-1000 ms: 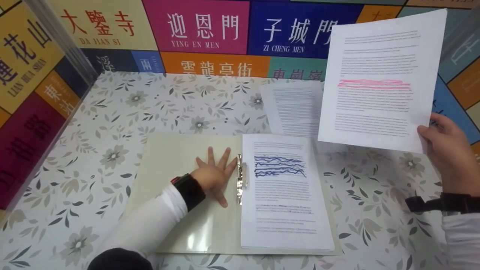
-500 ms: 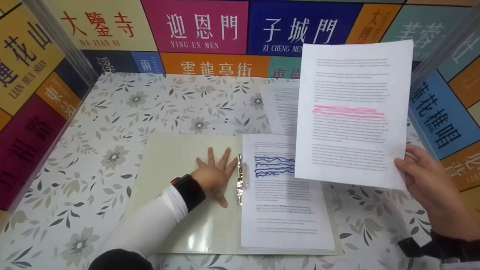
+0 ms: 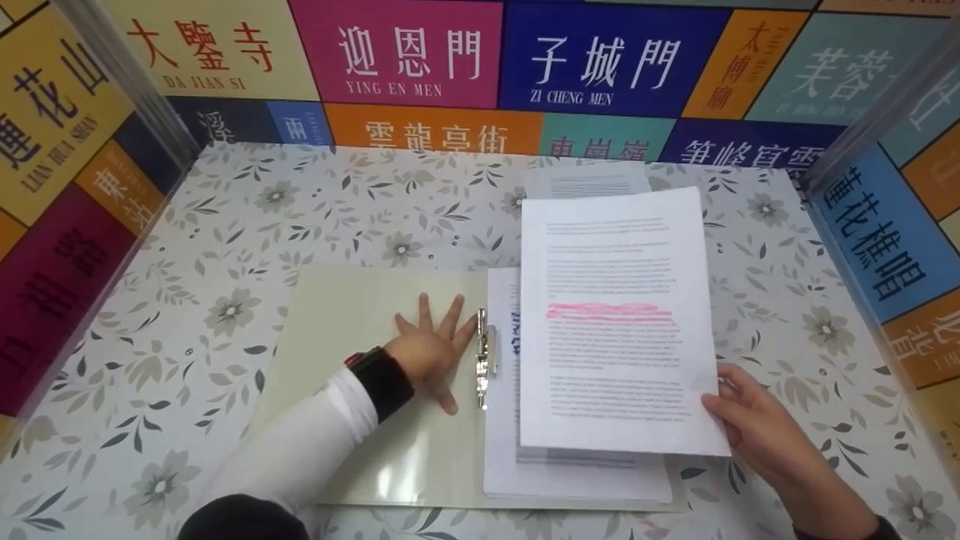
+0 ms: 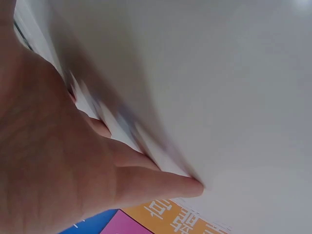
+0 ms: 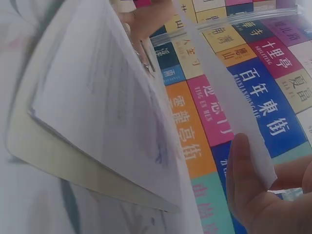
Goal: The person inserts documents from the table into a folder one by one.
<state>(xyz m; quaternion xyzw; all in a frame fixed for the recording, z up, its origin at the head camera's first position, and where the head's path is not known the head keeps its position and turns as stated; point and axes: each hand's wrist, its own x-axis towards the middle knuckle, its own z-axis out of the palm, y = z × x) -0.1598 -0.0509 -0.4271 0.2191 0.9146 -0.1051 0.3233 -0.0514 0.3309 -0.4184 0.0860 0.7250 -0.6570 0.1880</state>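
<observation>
Paper sheet (image 3: 619,330), white and flat-looking, covered with small grey print and with rough pink strokes across the middle; pinched at its right edge by the right hand (image 3: 761,427), above the printed stack (image 3: 502,450) in the opened cream folder (image 3: 420,465). On its left cover, left hand (image 3: 431,356) with fingers widely spread.

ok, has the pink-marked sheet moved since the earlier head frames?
Yes. Judged against the metal clip, the pink-marked sheet has moved left and lower in the head view, closer to it.
</observation>
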